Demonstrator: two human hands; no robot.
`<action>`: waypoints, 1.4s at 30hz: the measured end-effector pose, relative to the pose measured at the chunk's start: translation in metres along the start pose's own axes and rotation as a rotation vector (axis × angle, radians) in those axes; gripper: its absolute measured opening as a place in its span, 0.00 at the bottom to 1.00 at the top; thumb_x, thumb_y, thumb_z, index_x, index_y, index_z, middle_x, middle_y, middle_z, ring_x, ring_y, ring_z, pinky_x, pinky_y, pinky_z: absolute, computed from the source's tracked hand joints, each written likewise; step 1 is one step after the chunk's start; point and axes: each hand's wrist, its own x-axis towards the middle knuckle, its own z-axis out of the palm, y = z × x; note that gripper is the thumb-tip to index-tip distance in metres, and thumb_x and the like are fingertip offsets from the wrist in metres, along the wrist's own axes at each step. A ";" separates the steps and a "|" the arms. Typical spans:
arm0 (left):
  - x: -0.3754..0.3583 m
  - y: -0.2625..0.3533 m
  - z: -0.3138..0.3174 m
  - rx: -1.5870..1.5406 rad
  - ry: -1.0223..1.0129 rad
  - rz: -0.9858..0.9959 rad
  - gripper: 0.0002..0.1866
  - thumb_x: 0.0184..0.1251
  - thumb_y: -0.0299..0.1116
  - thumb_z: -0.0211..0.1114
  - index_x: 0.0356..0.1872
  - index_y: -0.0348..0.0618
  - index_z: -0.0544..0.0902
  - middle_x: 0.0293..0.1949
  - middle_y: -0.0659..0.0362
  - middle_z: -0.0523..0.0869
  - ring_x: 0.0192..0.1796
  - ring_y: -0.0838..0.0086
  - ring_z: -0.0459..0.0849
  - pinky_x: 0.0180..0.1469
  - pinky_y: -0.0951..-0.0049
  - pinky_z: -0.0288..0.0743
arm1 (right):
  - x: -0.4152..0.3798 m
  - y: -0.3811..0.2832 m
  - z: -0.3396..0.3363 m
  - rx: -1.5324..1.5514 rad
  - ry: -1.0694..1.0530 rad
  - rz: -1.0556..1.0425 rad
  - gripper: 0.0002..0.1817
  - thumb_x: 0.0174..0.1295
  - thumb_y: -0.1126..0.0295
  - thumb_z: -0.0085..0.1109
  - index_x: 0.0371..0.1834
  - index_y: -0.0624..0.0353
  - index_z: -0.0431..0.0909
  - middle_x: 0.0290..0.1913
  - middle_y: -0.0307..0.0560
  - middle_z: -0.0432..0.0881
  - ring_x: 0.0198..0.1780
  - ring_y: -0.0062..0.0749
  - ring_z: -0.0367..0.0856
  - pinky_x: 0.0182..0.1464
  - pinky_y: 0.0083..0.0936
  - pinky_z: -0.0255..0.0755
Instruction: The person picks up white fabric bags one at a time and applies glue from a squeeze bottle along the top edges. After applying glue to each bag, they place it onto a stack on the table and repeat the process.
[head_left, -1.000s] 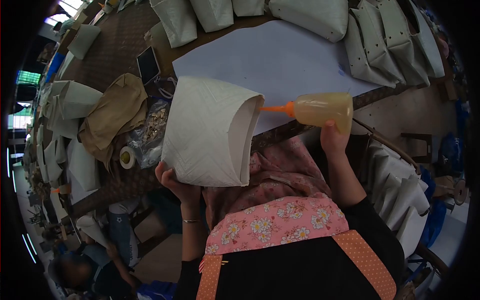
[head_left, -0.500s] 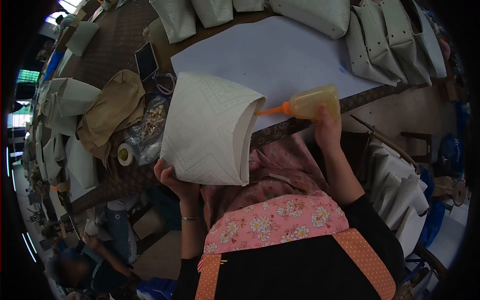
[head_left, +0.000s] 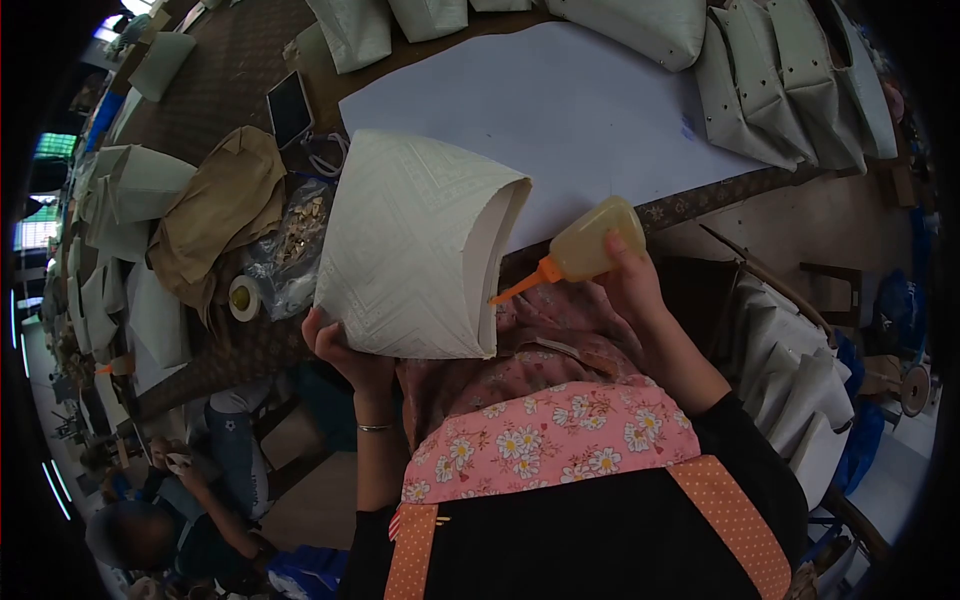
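Note:
My left hand grips the lower left corner of a white patterned bag piece, its fingers partly hidden behind it. The piece's open edge faces right. In my right hand is a yellowish squeeze bottle, tilted down to the left. Its orange nozzle has its tip at the lower part of the piece's open edge. A white sheet lies on the table beyond the piece.
White bags stand along the far side. A phone, brown cloth, a plastic bag of small metal parts and a tape roll lie at left. Another person sits at lower left.
My right hand has moved down and left with the bottle, now tilted more steeply. The nozzle tip has gone from the upper to the lower part of the open edge.

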 end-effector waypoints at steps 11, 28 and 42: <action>-0.004 -0.004 0.001 -0.001 0.004 0.015 0.33 0.41 0.25 0.73 0.45 0.48 0.58 0.57 0.51 0.59 0.61 0.60 0.60 0.61 0.62 0.57 | -0.033 0.010 -0.008 0.037 -0.006 0.246 0.28 0.58 0.50 0.55 0.56 0.55 0.63 0.47 0.42 0.74 0.49 0.31 0.74 0.45 0.27 0.70; -0.003 -0.005 0.002 -0.048 0.031 0.012 0.32 0.43 0.23 0.72 0.45 0.48 0.59 0.57 0.52 0.59 0.62 0.60 0.60 0.62 0.62 0.57 | -0.007 -0.002 -0.017 -0.239 -0.069 -0.385 0.41 0.51 0.54 0.65 0.62 0.60 0.53 0.53 0.47 0.68 0.55 0.32 0.69 0.57 0.30 0.63; -0.003 -0.006 0.004 -0.103 0.050 -0.065 0.30 0.44 0.23 0.70 0.44 0.48 0.59 0.58 0.54 0.58 0.62 0.64 0.60 0.62 0.63 0.57 | -0.029 -0.041 -0.002 0.368 -0.401 0.073 0.33 0.55 0.52 0.59 0.59 0.58 0.61 0.55 0.50 0.70 0.56 0.40 0.70 0.57 0.34 0.68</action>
